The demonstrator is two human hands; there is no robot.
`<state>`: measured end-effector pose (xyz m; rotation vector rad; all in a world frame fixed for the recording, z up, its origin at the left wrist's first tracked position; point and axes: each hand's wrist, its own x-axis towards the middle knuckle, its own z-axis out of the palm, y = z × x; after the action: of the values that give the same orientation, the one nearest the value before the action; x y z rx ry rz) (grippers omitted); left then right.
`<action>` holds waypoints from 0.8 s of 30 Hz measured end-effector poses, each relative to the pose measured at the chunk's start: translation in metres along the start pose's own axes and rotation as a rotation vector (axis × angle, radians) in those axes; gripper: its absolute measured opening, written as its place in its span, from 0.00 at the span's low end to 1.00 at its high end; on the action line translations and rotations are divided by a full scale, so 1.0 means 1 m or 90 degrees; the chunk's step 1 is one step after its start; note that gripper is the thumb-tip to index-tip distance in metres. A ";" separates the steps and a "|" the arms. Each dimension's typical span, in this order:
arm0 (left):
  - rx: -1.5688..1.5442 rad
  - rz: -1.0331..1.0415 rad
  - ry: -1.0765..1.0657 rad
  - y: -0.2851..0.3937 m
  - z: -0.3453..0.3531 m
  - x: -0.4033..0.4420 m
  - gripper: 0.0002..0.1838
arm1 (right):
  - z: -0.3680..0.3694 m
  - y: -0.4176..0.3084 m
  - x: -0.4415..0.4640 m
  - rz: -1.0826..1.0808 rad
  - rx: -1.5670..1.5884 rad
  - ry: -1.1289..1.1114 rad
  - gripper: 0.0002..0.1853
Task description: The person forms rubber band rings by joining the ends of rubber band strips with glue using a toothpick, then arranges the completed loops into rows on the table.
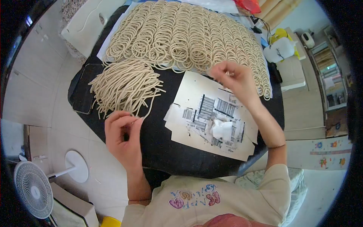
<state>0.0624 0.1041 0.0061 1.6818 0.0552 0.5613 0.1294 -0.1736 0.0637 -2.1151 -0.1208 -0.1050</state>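
Observation:
My left hand (pixel 124 136) is closed in a pinch on the end of one beige cord (pixel 152 106), at the near edge of a loose pile of cut cords (pixel 126 83). My right hand (pixel 236 79) is raised over the far edge of a cardboard sheet (pixel 177 130), close to the rows of coiled rings (pixel 189 34). Its fingers are curled together and slightly blurred; whatever they hold, if anything, cannot be made out. On the cardboard, among printed barcode labels, lies a crumpled white piece (pixel 222 129).
Overlapping beige rings cover the far part of the black-covered table (pixel 151 151). A dark phone-like slab (pixel 82 89) lies left of the cord pile. A white container (pixel 280 51) stands at the right, and a fan (pixel 34 189) on the floor at the lower left.

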 end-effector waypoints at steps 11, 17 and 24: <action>-0.463 -0.076 -0.341 0.054 0.021 -0.063 0.10 | 0.033 -0.038 -0.099 -0.171 0.231 -0.388 0.27; -0.460 -0.176 -0.330 0.055 0.025 -0.071 0.14 | -0.014 -0.016 -0.102 0.011 0.414 -0.362 0.13; -0.406 -0.254 -0.361 0.058 0.052 -0.088 0.08 | -0.042 0.011 -0.108 0.038 0.674 -0.339 0.06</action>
<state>-0.0103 0.0144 0.0277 1.1044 -0.1796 -0.2034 0.0231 -0.2205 0.0628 -1.0398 -0.3408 0.4699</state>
